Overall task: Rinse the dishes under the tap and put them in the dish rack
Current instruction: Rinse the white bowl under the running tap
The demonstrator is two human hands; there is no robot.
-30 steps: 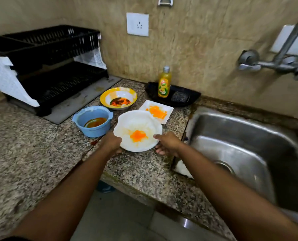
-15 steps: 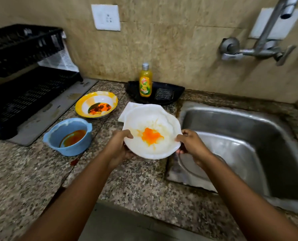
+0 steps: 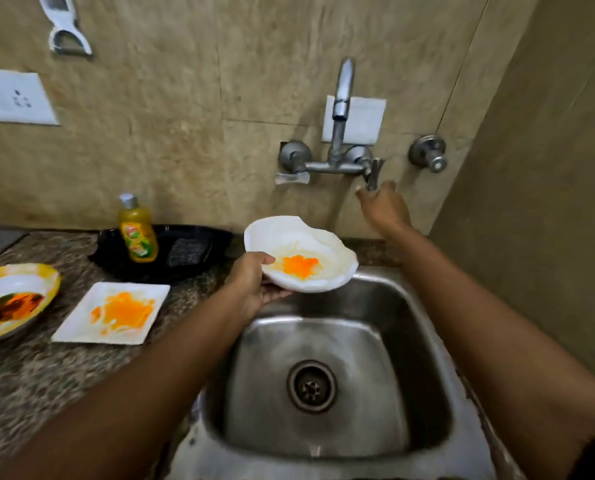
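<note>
My left hand (image 3: 251, 285) grips the near left rim of a white wavy-edged plate (image 3: 324, 244) smeared with orange sauce, holding it tilted over the back left of the steel sink (image 3: 375, 375). My right hand (image 3: 384, 209) is raised to the wall tap (image 3: 341, 98), its thumb and fingers closed around the right lever handle (image 3: 374, 171). A white square plate (image 3: 81, 323) and a yellow-rimmed bowl (image 3: 12, 282), both stained, lie on the granite counter at the left. The dish rack is out of view.
A yellow dish-soap bottle (image 3: 137, 233) stands on a black tray (image 3: 216, 240) with a scrub pad (image 3: 187, 252) behind the counter plates. A side wall (image 3: 531, 202) rises close to the right of the sink. A second valve knob (image 3: 429, 155) sticks out beside the tap.
The plate has moved right, from over the counter to over the sink. My right hand let go of its rim and rose to the tap handle. The view swung right, losing the rack and blue bowl.
</note>
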